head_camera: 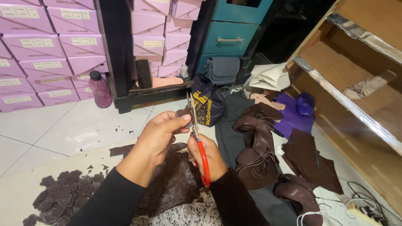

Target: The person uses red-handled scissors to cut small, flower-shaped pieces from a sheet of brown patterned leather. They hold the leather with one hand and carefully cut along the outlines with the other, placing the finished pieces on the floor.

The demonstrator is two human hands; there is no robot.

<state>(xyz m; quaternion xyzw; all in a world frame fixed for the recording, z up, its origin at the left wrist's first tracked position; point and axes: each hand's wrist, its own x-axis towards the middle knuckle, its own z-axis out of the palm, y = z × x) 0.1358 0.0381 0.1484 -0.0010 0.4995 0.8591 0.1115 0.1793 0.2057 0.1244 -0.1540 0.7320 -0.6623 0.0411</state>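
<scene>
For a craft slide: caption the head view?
Left hand holds a small leather piece; right hand cuts with red-handled scissors.

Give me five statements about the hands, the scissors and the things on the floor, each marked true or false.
1. The right hand holds scissors with red handles. True.
2. The left hand pinches a small dark leather piece at the blades. True.
3. The bottle on the floor is green. False: it is purple-pink with a dark cap.
4. A heap of cut flower-shaped pieces lies at the lower left. True.
5. The boxes stacked at the left are blue. False: they are lilac.
</scene>
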